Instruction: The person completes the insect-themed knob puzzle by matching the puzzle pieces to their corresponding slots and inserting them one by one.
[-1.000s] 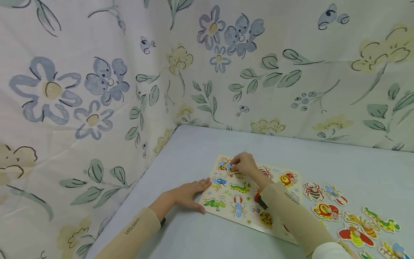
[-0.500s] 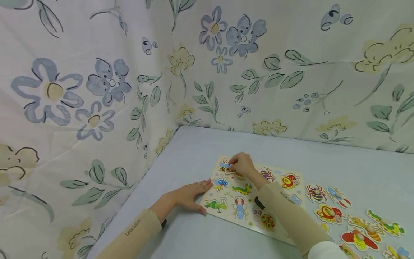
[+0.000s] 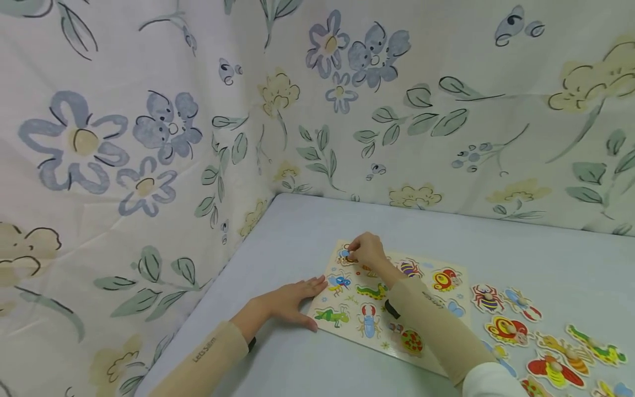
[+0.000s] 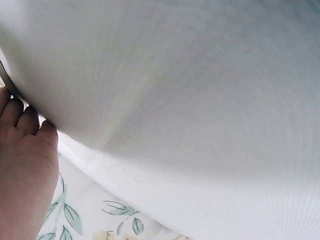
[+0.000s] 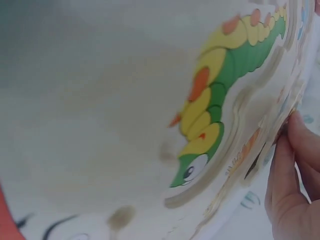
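Observation:
A pale puzzle board (image 3: 351,328) printed with colourful insects lies on the table. At its far left corner, my right hand (image 3: 369,252) pinches a bee puzzle piece (image 3: 344,256) between thumb and fingers, low over the board; the fingers partly cover it. In the right wrist view, the fingertips of that hand (image 5: 295,175) come together close to the board, beyond the caterpillar picture (image 5: 215,100). My left hand (image 3: 292,300) rests with extended fingers and thumb spread along the board's left edge. The left wrist view shows that hand (image 4: 27,165) at the far left side.
Right of the board lie several loose knobbed pieces, among them a spider piece (image 3: 486,298), a stag beetle piece (image 3: 522,304), a caterpillar piece (image 3: 597,344) and a red winged insect piece (image 3: 554,370). A floral curtain (image 3: 421,138) hangs behind the table.
My right hand has shifted slightly left with the bee piece, bringing it over the bee picture at the board's corner. My left hand stays at the edge.

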`<action>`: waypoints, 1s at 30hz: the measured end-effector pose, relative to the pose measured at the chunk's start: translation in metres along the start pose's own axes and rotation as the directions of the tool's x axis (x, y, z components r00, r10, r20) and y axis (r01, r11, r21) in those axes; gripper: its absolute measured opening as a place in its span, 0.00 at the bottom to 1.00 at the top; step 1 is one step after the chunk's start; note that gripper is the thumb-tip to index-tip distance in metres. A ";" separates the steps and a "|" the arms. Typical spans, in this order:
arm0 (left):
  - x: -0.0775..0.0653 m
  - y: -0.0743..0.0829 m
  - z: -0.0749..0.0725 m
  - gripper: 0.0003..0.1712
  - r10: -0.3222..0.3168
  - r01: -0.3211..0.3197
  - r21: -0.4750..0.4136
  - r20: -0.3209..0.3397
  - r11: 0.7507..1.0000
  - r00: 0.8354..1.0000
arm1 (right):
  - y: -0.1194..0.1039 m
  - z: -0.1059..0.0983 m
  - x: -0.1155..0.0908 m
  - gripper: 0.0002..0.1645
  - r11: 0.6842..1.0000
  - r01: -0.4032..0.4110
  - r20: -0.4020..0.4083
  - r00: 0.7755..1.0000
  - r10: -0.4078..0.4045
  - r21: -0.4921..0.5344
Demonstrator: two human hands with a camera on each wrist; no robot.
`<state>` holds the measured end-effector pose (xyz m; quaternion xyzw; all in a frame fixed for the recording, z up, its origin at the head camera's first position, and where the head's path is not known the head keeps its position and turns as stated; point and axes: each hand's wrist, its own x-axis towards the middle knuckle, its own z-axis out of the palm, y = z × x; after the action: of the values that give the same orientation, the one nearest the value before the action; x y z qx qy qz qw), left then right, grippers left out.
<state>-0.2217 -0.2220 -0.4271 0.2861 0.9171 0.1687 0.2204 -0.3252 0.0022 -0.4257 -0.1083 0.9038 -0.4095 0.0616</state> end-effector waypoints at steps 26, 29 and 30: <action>0.001 0.001 0.001 0.57 -0.014 0.014 0.000 -0.003 1.000 1.000 | -0.008 0.005 0.006 0.04 0.998 -0.007 -0.002 1.000 0.007 -0.066; 0.001 0.001 0.001 0.57 -0.012 0.012 0.005 -0.001 1.000 1.000 | -0.008 0.005 0.006 0.05 0.997 -0.010 -0.001 1.000 0.010 -0.076; 0.001 0.001 0.001 0.57 -0.011 0.011 0.005 -0.001 1.000 1.000 | -0.008 0.005 0.006 0.05 0.997 -0.012 0.001 1.000 0.012 -0.079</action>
<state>-0.2217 -0.2208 -0.4281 0.2813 0.9193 0.1652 0.2200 -0.3290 -0.0085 -0.4233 -0.1054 0.9198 -0.3731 0.0607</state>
